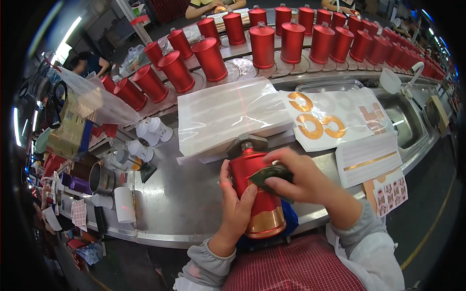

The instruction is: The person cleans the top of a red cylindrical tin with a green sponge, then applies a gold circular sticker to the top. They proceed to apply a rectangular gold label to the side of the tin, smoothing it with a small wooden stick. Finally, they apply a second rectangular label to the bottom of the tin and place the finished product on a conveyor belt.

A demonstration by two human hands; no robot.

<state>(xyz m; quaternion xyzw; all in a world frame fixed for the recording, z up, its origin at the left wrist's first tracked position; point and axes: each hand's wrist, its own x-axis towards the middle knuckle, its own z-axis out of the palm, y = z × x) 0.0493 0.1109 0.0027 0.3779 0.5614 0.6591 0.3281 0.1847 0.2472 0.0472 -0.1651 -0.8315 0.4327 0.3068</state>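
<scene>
At a steel workbench beside a conveyor, a worker steadies a red bottle and presses a dark label to its side.

Left hand wraps the bottle's body, tilting it against the bench edge, apparently to keep it from turning; right hand pinches the label flat on the curve. Just behind lie a white sheet stack and backing sheets with gold rings. Red bottles line the conveyor, other workers seated beyond.
</scene>
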